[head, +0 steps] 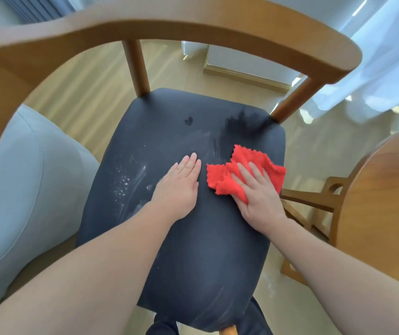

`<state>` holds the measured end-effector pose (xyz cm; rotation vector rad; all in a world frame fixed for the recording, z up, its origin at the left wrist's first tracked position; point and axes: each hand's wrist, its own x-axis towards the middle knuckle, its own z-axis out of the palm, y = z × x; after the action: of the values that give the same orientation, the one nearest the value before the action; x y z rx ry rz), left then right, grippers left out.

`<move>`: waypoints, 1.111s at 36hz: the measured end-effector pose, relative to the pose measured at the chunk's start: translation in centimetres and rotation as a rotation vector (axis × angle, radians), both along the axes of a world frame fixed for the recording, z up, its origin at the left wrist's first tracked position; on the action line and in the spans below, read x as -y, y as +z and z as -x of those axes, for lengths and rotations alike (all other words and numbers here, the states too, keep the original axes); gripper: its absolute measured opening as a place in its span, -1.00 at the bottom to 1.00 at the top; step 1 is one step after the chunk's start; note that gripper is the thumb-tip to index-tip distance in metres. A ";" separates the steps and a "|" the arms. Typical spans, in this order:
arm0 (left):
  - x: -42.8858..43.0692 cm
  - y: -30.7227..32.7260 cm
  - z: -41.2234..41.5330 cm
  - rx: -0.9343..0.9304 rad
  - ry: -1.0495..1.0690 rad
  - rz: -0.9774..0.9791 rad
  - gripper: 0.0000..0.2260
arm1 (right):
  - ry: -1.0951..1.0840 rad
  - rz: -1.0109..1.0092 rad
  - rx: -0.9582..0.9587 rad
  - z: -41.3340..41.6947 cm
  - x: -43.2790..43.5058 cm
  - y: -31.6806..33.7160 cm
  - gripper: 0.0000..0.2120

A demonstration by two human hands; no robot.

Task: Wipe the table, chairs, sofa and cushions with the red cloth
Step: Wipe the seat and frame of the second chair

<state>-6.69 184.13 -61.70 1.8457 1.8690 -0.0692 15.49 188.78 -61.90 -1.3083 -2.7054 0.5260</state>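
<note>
Pressing with flat, extended fingers, your right hand (257, 192) pins the red cloth (225, 180) to the right side of the chair seat (193, 250). Your left hand (179, 187) lies flat and empty just beside it. White dust (123, 182) speckles the seat's left side. Risk: with no fingers curled round it, the cloth may bunch or slip; a leftward sweep could push dust onto the sofa (24, 177).

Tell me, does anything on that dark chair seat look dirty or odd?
Yes. White powdery specks and smears mark the left part of the seat, beside the flat left hand. A darker, damp-looking streak sits near the far right corner, beyond the red cloth under the right hand. A small dark spot lies near the back.
</note>
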 end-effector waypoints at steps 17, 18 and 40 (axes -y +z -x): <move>1.6 0.6 1.5 -0.047 -0.028 -0.019 -0.53 | 0.067 -0.122 0.021 0.1 -1.2 -0.7 -0.59; 1.6 0.5 1.6 -0.039 -0.024 -0.023 -0.53 | 0.065 -0.114 0.021 0.2 -1.6 -0.7 -0.59; 1.5 1.0 1.8 -0.083 -0.039 0.035 -0.52 | 0.044 -0.051 -0.127 2.0 -5.9 -0.1 -0.58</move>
<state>-8.47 182.59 -60.68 1.8825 1.8751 -0.1935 13.53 194.72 -61.99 -1.1645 -2.6305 0.5222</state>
